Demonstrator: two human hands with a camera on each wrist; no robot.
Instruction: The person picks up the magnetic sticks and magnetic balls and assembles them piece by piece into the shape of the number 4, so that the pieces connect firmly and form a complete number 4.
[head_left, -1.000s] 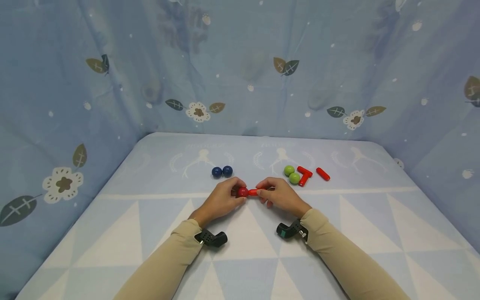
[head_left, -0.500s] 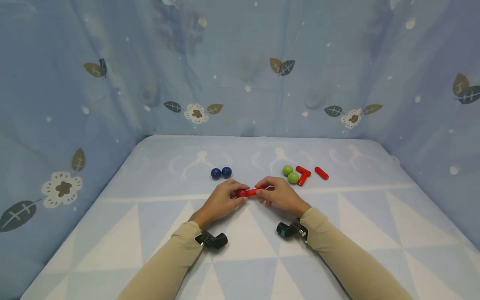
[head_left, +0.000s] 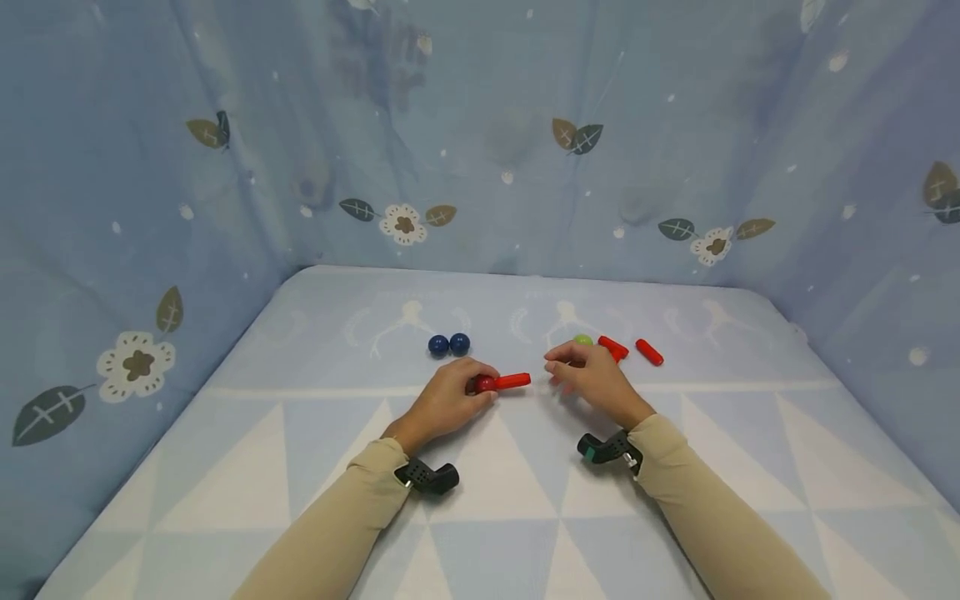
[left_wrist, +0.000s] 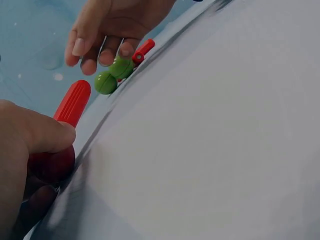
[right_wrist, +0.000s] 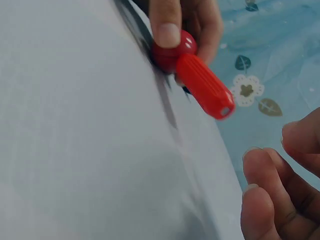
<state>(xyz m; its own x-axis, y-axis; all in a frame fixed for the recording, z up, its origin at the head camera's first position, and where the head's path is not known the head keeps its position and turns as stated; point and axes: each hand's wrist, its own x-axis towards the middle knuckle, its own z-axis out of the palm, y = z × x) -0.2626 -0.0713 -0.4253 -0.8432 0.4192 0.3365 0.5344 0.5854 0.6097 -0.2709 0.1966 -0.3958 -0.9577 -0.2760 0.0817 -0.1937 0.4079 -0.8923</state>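
In the head view my left hand grips a glossy red ball between thumb and fingers, close over the table. A ridged red stick juts from the ball toward the right, its far end free. The right wrist view shows the stick meeting the ball under the left thumb. My right hand is apart from the stick, fingers loosely bent and holding nothing. Behind that hand, in the left wrist view, are two green balls; the hand partly covers them in the head view.
Two dark blue balls sit side by side beyond my left hand. Past the right hand lie loose red sticks, with another red stick farther right. A patterned cloth covers the table, and a blue curtain hangs behind it.
My right hand has let go of the red stick and moved right, overlapping the green balls. The left hand keeps its grip on the red ball, and the stick stays on it.
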